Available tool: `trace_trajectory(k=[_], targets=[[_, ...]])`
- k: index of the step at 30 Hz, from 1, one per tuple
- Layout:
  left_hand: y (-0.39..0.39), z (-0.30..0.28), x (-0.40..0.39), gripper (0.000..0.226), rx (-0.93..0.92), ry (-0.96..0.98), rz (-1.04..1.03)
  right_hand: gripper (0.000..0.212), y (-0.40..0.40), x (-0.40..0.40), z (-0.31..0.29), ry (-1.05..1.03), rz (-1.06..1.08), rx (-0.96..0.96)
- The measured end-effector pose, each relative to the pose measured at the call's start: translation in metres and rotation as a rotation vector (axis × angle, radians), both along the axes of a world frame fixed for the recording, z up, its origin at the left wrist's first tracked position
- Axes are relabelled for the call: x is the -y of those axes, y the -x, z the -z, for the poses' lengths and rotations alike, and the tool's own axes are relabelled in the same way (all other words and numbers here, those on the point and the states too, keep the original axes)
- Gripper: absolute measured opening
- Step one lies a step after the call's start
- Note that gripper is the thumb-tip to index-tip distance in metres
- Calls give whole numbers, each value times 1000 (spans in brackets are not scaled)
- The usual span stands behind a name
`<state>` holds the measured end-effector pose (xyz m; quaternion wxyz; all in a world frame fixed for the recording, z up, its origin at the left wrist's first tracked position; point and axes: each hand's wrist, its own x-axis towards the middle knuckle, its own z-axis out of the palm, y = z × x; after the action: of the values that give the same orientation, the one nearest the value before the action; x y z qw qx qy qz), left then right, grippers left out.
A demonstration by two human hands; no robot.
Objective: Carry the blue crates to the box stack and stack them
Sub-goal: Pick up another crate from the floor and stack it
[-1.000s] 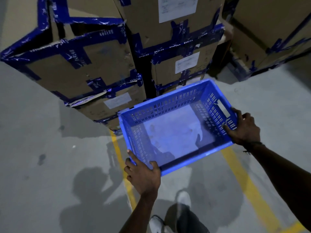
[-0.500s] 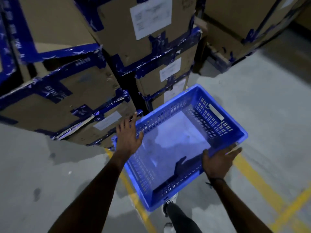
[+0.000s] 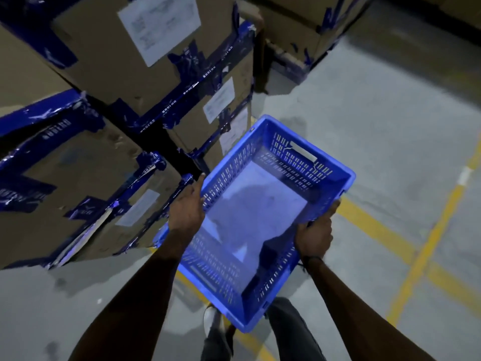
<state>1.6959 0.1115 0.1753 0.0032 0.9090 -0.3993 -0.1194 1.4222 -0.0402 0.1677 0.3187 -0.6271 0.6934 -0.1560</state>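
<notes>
An empty blue slotted crate (image 3: pixel 260 204) hangs above the floor in front of me, turned lengthwise away from me. My left hand (image 3: pixel 188 204) grips its left long rim, fingers over the edge. On the opposite long rim my right hand (image 3: pixel 315 235) holds it, thumb on top. The stack of cardboard boxes (image 3: pixel 125 82) bound with blue tape rises right beside the crate, on its left and behind it.
More taped cardboard boxes (image 3: pixel 299 35) stand at the back right. Yellow lines (image 3: pixel 426 246) run across the grey concrete floor (image 3: pixel 390 126) to the right. My legs and a white shoe (image 3: pixel 210 319) show below the crate.
My left hand came off the near corner, reached over and took hold of the left long rim. My right hand shifted along the right rim. The crate turned lengthwise, closer to the boxes.
</notes>
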Motion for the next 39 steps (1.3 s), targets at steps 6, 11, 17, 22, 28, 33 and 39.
trace_trajectory(k=[6, 11, 17, 22, 28, 33, 39], targets=[[0, 9, -7, 90, -33, -29, 9, 104, -3, -8, -2, 8, 49, -44], [-13, 17, -12, 94, -10, -16, 102, 106, -6, -5, 6, 25, 35, -14], [-9, 20, -13, 91, 174, -71, 170, 99, -3, -12, 10, 53, 50, 7], [-14, 18, -12, 82, 218, -56, 210, 104, -8, -6, 21, 81, 57, -30], [-10, 16, -12, 80, 174, 1, 177, 104, -6, 1, 26, 82, 57, 32], [-5, 7, -12, 91, 15, 52, 136, 98, -3, 2, 29, 128, 44, -2], [-4, 14, -39, 94, -167, 133, 217, 93, 10, -17, 9, 92, -46, -11]])
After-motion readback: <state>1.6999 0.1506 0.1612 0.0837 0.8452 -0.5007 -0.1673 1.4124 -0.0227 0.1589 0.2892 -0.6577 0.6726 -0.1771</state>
